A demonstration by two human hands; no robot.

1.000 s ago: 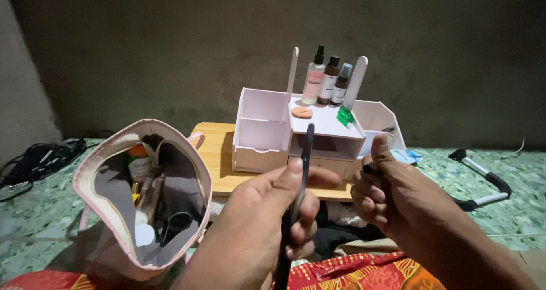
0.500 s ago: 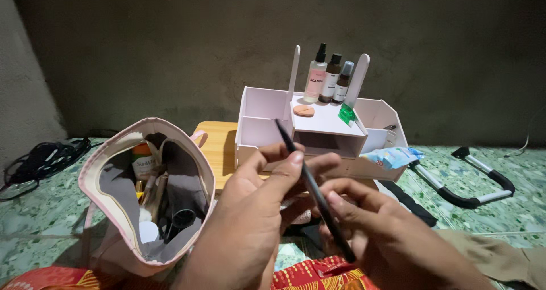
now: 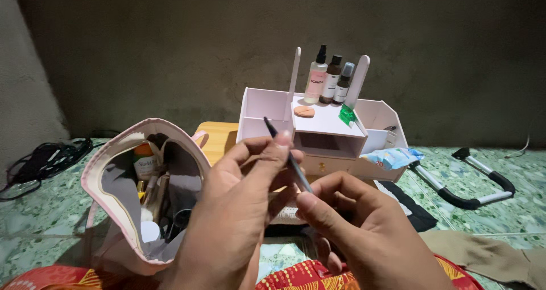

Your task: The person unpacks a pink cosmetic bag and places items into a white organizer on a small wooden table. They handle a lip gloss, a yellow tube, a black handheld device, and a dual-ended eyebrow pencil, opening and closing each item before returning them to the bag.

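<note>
The white organizer (image 3: pixel 267 125) with its drawers sits on the low wooden table (image 3: pixel 219 136) ahead of you, three small bottles (image 3: pixel 330 79) standing on top. To your left the pink pouch (image 3: pixel 122 210) gapes open, tubes and tools inside. Your left hand (image 3: pixel 233 210) and right hand (image 3: pixel 364 233) meet in front of it. Both sets of fingers pinch the thin dark pencil (image 3: pixel 287 155), which slants up-left between them, tip towards the organizer.
</note>
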